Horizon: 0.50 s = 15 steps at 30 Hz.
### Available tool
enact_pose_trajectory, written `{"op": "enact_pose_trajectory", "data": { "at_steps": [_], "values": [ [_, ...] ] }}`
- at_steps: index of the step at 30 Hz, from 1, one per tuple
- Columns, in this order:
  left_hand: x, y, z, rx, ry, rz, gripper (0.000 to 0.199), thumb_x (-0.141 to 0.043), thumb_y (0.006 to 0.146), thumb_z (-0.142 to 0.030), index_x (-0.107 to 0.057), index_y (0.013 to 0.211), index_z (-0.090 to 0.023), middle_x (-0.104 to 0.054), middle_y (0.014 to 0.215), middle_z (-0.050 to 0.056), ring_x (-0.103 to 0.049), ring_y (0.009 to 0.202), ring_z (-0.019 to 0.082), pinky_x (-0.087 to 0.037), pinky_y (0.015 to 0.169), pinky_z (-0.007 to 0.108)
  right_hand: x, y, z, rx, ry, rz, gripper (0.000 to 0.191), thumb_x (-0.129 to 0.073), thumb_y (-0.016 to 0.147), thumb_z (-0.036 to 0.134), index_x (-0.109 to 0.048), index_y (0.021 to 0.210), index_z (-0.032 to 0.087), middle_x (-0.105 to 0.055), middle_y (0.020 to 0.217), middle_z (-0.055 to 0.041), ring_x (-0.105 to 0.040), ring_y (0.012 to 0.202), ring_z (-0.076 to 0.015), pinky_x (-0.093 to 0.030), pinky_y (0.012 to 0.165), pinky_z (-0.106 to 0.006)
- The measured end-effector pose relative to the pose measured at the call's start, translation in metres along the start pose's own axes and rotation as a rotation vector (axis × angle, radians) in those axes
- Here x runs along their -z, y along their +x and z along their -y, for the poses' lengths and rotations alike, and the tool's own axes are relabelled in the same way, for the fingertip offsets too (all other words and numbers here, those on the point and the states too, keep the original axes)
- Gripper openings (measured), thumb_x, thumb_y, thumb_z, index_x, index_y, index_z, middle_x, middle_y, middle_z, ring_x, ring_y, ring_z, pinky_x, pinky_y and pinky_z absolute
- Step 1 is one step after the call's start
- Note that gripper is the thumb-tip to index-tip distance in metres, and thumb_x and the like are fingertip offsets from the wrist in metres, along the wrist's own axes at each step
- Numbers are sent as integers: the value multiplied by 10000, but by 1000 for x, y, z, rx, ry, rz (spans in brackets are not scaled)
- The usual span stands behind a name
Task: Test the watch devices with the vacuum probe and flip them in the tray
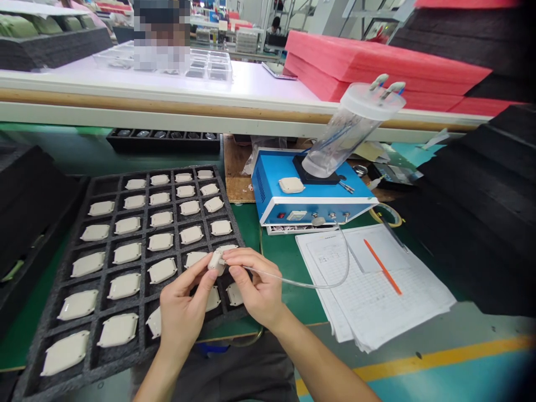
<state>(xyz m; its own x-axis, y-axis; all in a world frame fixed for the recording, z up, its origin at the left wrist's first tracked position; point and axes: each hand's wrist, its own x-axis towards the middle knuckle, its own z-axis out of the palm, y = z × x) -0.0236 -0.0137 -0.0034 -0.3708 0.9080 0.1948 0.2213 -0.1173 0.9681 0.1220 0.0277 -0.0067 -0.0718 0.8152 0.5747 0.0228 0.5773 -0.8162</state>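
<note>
Above the near right part of a dark foam tray (140, 304), my left hand (184, 304) pinches a small cream-coloured case (216, 261) between thumb and fingers. My right hand (257, 285) is closed at the right side of that case, holding the end of a clear tube (301, 284). The tube curves right and up to the front of a blue box (268, 184). Similar cream cases sit in the tray's compartments, one per compartment where visible. Another cream case (292, 185) lies on top of the blue box. My fingers hide the tube's tip.
A clear cylinder (335, 134) stands tilted in view on the blue box. Papers (339, 290) with an orange stick (383, 267) lie to the right. Behind are a white shelf (251, 120) and red foam stacks (355, 61). Black sheets (481, 206) are piled at right.
</note>
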Motion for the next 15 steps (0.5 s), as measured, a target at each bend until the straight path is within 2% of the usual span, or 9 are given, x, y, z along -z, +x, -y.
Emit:
{"op": "enact_pose_trajectory", "data": {
  "at_steps": [8,15],
  "values": [
    [0,1,-3,14,8,-6,365,-822,831,-452,-849,1075,-183,-829,1073,96,-832,859,269,-693,788,327,0,1,-1,25,19,-4,177,-657,964,144,-787,1012,254,-827,977,-62,-793,963,-213,-658,891,-381],
    [0,2,-3,9,4,-7,370,-827,828,-461,-852,1069,-182,-834,1047,97,-832,836,262,-692,775,307,-1,2,0,23,24,-10,170,-659,964,152,-790,1001,254,-829,971,-62,-794,959,-212,-660,884,-374]
  ]
}}
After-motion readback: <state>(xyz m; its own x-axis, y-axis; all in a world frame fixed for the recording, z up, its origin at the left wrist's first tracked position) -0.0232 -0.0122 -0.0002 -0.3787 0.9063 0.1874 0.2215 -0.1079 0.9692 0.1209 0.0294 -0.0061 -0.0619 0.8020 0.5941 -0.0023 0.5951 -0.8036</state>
